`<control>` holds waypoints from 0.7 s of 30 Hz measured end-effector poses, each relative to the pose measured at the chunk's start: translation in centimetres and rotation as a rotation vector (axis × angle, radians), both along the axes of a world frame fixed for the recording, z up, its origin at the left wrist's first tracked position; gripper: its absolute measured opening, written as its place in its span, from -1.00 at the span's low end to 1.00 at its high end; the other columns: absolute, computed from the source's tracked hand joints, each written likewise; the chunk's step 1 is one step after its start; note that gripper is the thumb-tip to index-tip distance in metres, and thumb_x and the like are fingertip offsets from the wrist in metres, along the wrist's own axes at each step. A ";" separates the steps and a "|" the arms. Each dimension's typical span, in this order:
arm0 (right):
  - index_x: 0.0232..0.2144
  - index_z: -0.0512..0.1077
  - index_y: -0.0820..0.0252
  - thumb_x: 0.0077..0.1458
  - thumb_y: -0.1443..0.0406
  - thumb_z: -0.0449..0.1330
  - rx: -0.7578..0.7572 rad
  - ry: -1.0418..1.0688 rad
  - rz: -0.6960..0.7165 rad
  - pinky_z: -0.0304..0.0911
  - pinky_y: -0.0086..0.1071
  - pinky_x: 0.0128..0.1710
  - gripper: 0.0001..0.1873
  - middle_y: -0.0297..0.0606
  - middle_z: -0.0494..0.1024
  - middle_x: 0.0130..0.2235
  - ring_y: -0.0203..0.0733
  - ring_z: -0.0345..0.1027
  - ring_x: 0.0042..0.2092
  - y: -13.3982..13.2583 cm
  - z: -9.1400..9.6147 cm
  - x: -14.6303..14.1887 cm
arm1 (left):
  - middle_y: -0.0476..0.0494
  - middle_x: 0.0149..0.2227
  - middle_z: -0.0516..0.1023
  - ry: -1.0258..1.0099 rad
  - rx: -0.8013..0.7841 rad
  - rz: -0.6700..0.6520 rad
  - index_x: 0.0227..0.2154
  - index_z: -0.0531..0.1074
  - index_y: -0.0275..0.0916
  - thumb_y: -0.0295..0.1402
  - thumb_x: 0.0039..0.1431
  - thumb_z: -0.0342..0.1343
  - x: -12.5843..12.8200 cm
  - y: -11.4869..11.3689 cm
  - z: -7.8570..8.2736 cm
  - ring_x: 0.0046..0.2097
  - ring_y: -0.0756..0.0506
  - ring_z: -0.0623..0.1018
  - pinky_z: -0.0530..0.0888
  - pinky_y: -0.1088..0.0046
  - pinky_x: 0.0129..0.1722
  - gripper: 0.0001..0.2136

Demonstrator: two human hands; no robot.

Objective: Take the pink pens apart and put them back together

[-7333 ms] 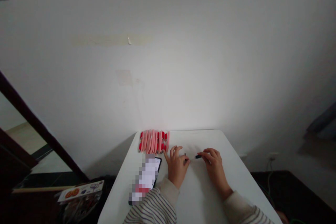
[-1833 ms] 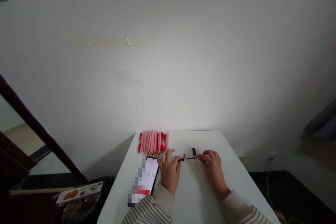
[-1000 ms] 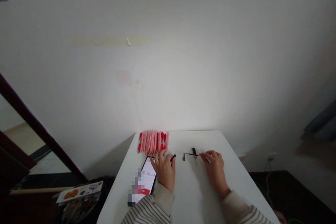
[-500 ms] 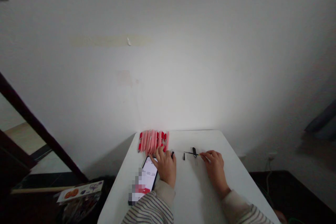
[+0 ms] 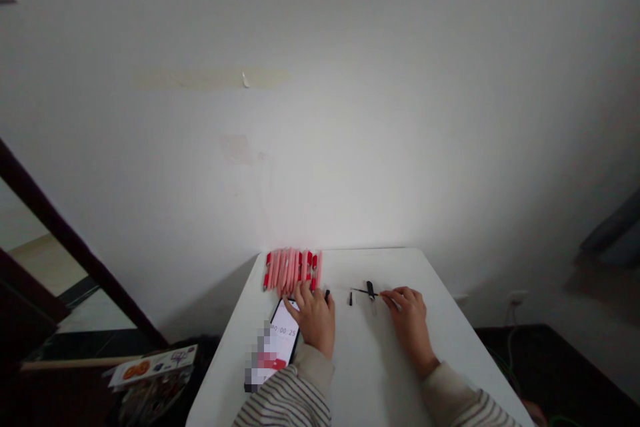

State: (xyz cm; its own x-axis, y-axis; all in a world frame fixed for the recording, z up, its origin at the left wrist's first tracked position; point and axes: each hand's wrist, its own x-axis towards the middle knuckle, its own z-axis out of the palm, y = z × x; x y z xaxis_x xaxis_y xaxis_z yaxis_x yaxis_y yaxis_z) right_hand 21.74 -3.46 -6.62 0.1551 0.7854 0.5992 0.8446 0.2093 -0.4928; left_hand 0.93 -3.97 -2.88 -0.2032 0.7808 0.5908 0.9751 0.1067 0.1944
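Note:
My right hand (image 5: 407, 320) has its thumb and fingertips closed on one end of a thin dark stick that looks like a pen refill (image 5: 361, 291). A black cap-like pen part (image 5: 370, 289) and a small black cone-shaped tip (image 5: 351, 299) lie beside the refill on the white table. My left hand (image 5: 316, 320) is palm down with its fingers apart, at the upper right edge of a phone (image 5: 283, 340). Another small black piece (image 5: 327, 295) shows by its fingers, partly hidden. Just beyond its fingertips lies a row of pink and red pens (image 5: 290, 269).
The white table (image 5: 365, 373) stands against a pale wall (image 5: 350, 113). A box with printed pictures (image 5: 155, 367) sits on a pile low on the left. To the right, a wall socket (image 5: 517, 297) has a cable hanging from it.
The phone's timer has gone from 24 to 25 seconds. My left hand has shifted very slightly; my right hand and the parts look unmoved.

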 end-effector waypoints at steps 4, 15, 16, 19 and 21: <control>-0.33 0.57 0.02 0.16 0.10 0.03 0.007 0.000 -0.005 0.13 -0.19 -0.14 -0.67 -0.18 0.49 -0.29 -0.06 0.24 -0.17 -0.1 0.1 -0.1 | -0.27 0.01 0.41 -0.007 0.002 -0.002 -0.31 0.49 -0.25 -0.28 0.10 0.04 0.0 -0.1 0.1 0.13 -0.27 0.24 0.05 -0.13 0.16 -0.80; -0.32 0.57 0.03 0.16 0.11 0.04 -0.004 -0.014 -0.001 0.15 -0.20 -0.15 -0.68 -0.18 0.50 -0.29 -0.06 0.24 -0.17 0.0 0.0 0.0 | -0.25 0.01 0.38 -0.071 0.023 -0.050 -0.31 0.48 -0.23 -0.29 0.10 0.05 0.2 -0.3 0.5 0.13 -0.26 0.24 0.09 -0.10 0.14 -0.83; -0.32 0.57 0.03 0.16 0.10 0.04 0.001 -0.020 0.000 0.15 -0.20 -0.15 -0.68 -0.18 0.50 -0.29 -0.07 0.25 -0.17 0.0 0.0 0.0 | -0.23 0.00 0.38 -0.086 0.026 -0.078 -0.31 0.48 -0.21 -0.29 0.10 0.06 0.2 -0.3 0.5 0.13 -0.26 0.24 0.08 -0.11 0.14 -0.84; -0.32 0.56 0.01 0.16 0.10 0.04 0.011 -0.033 0.009 0.15 -0.19 -0.14 -0.69 -0.19 0.49 -0.29 -0.06 0.24 -0.16 0.0 0.0 0.0 | -0.19 -0.01 0.37 -0.135 0.042 -0.178 -0.33 0.49 -0.16 -0.27 0.11 0.07 0.0 -0.4 0.6 0.13 -0.25 0.25 0.06 -0.12 0.15 -0.86; -0.32 0.56 0.00 0.17 0.11 0.04 0.015 -0.036 0.020 0.15 -0.17 -0.12 -0.70 -0.20 0.49 -0.28 -0.06 0.24 -0.15 -0.1 0.1 -0.1 | -0.17 -0.02 0.37 -0.162 0.059 -0.251 -0.33 0.50 -0.12 -0.25 0.10 0.09 -0.1 -0.4 0.7 0.13 -0.24 0.26 0.07 -0.11 0.15 -0.86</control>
State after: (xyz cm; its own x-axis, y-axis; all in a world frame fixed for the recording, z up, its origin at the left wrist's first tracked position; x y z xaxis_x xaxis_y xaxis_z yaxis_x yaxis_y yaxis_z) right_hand 21.60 -3.55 -6.52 0.1179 0.7790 0.6158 0.8573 0.2331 -0.4591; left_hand 0.79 -4.38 -2.22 -0.1034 0.7837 0.6125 0.9252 -0.1503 0.3484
